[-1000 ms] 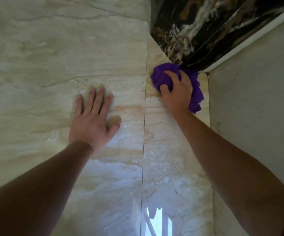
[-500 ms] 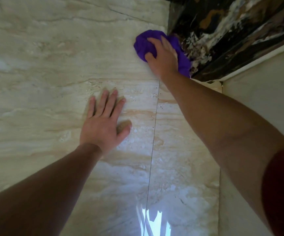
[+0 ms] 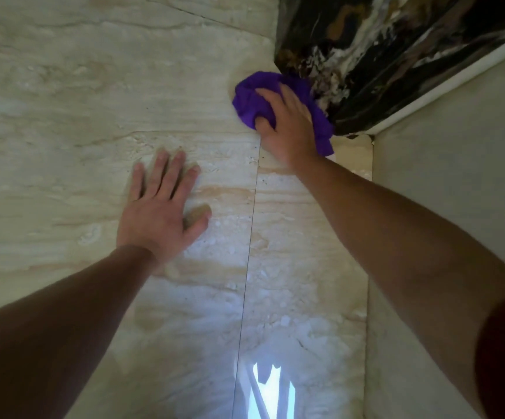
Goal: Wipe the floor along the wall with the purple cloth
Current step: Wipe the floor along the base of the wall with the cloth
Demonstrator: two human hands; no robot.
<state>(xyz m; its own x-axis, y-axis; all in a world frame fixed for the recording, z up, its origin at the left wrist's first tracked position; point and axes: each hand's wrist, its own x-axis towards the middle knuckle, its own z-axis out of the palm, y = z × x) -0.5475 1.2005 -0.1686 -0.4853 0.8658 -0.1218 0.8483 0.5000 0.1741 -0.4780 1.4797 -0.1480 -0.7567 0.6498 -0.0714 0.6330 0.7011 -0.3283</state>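
Note:
The purple cloth (image 3: 251, 99) is bunched on the cream marble floor (image 3: 78, 101), right against the foot of a dark marbled wall panel (image 3: 366, 49). My right hand (image 3: 287, 128) presses down on the cloth, fingers curled over it, and covers its middle. Flat on the floor to the lower left lies my left hand (image 3: 159, 210), palm down with fingers spread, holding nothing.
A plain pale wall (image 3: 457, 152) rises on the right and meets the dark panel at a white trim strip (image 3: 426, 86). A tile joint (image 3: 249, 252) runs down the floor between my arms. A bright window reflection (image 3: 271, 391) shines at the bottom.
My right hand slid the cloth away along the dark panel's foot, then drew it partway back toward the corner. My left hand stayed planted on the floor.

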